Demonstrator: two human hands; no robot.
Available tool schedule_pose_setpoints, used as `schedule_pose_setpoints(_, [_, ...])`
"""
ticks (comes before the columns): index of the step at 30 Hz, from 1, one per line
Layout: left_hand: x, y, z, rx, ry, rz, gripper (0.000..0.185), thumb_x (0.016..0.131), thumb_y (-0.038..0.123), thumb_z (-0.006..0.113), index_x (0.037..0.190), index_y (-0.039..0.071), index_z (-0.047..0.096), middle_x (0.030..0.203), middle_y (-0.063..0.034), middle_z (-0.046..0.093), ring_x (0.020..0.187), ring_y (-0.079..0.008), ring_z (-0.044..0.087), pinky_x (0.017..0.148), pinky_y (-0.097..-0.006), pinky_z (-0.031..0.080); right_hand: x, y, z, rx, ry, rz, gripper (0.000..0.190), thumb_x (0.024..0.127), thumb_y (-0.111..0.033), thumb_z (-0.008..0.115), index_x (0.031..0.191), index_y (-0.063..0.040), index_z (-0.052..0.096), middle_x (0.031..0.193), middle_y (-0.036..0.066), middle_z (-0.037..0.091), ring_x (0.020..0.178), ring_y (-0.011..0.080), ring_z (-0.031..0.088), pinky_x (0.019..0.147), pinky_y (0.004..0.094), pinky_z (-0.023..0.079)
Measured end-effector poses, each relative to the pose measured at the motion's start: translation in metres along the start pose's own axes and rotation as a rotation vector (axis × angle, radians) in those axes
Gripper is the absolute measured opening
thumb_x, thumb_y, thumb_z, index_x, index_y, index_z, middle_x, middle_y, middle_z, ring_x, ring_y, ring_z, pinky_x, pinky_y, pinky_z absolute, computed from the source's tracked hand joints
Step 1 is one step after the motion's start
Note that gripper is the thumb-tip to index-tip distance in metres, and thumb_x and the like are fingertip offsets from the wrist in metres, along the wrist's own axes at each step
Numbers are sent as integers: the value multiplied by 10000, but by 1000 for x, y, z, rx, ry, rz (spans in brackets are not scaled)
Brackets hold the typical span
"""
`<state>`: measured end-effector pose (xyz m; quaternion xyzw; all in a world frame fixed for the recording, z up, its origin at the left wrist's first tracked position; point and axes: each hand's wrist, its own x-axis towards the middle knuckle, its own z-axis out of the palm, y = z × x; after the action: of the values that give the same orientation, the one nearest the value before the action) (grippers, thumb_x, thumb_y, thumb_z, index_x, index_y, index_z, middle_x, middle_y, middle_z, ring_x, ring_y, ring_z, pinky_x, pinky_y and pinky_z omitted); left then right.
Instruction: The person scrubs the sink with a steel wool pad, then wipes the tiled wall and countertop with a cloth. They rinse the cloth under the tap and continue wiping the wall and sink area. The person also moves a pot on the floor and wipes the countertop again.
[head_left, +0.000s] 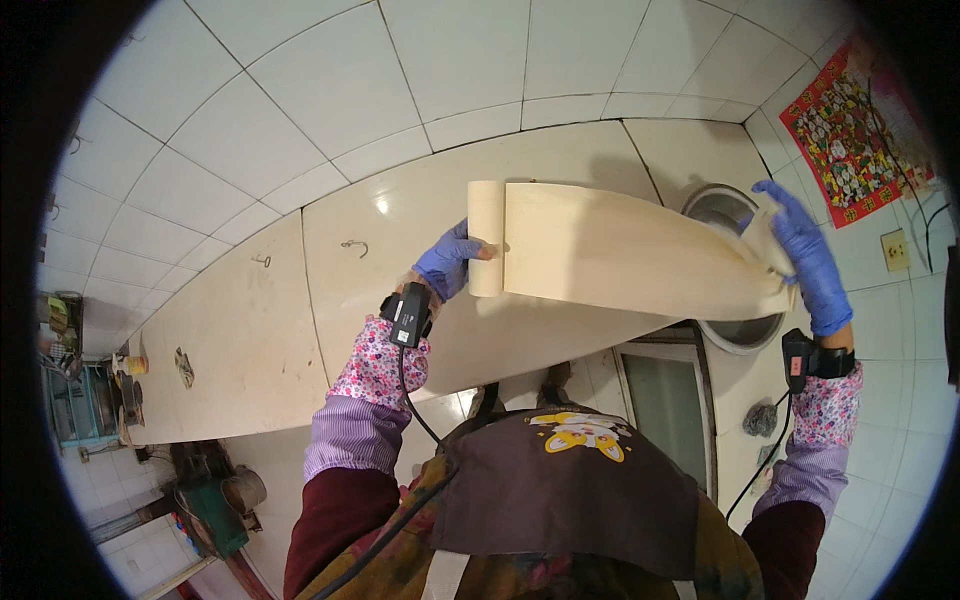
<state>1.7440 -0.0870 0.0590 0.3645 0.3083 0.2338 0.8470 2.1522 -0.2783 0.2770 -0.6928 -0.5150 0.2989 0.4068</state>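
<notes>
A long cream-coloured sheet (600, 244), whether cloth or a food sheet I cannot tell, stretches between my hands above the counter (420, 322). At its left end it is wound into an upright roll (486, 202). My left hand (452, 259), in a blue-violet glove, grips this roll, its bare thumb tip on the front. My right hand (806, 251), gloved alike, holds the bunched, creased far end of the sheet. Beneath that end stands a grey metal basin (739, 341), partly covered by the sheet; its contents are mostly hidden.
A wire hook (356, 247) and a smaller metal piece (261, 261) lie on the counter at left. A dark scouring pad (760, 418) sits on the right. White tiled wall (465, 60) bounds the back. A glass-paned frame (671, 405) stands below the front edge.
</notes>
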Motion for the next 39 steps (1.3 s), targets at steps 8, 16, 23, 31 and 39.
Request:
schedule_pose_setpoints(8, [12, 21, 22, 273, 58, 110, 527, 759, 105, 720, 1258, -8, 593, 1114, -125, 710, 1023, -220, 661, 909, -372, 542, -66, 38, 48, -871, -359, 188, 413, 839, -431, 732, 1087, -102, 733, 1001, 193, 705, 919, 390, 673, 810, 436, 531])
schedule_pose_setpoints(16, [27, 44, 10, 161, 259, 188, 546, 761, 148, 659, 1279, 13, 553, 1070, -124, 679, 903, -249, 675, 814, -374, 576, -106, 93, 23, -1003, -303, 166, 346, 851, -408, 706, 992, -94, 748, 914, 169, 714, 857, 370, 687, 751, 435, 536])
schedule_pose_setpoints(23, [42, 46, -9, 146, -33, 141, 707, 754, 155, 696, 1400, 12, 447, 1249, -189, 636, 990, -283, 685, 868, -406, 582, -154, 101, -1, -503, -316, 418, 354, 843, -430, 714, 975, -102, 742, 850, 170, 704, 783, 346, 680, 718, 403, 526])
schedule_pose_setpoints(31, [138, -55, 90, 215, -77, 142, 700, 766, 21, 774, 1402, 55, 484, 1289, -70, 623, 1212, -199, 575, 1037, -361, 449, -174, 127, 18, -460, -390, 534, 371, 854, -426, 728, 995, -82, 719, 841, 176, 696, 776, 343, 678, 745, 392, 525])
schedule_pose_setpoints(39, [229, -121, 154, 249, -76, 302, 741, 699, 20, 851, 1367, 52, 531, 1254, -56, 650, 1133, -198, 616, 993, -341, 482, -211, 155, 5, -184, -248, 616, 326, 864, -363, 752, 1021, -78, 741, 848, 147, 715, 753, 265, 686, 737, 356, 528])
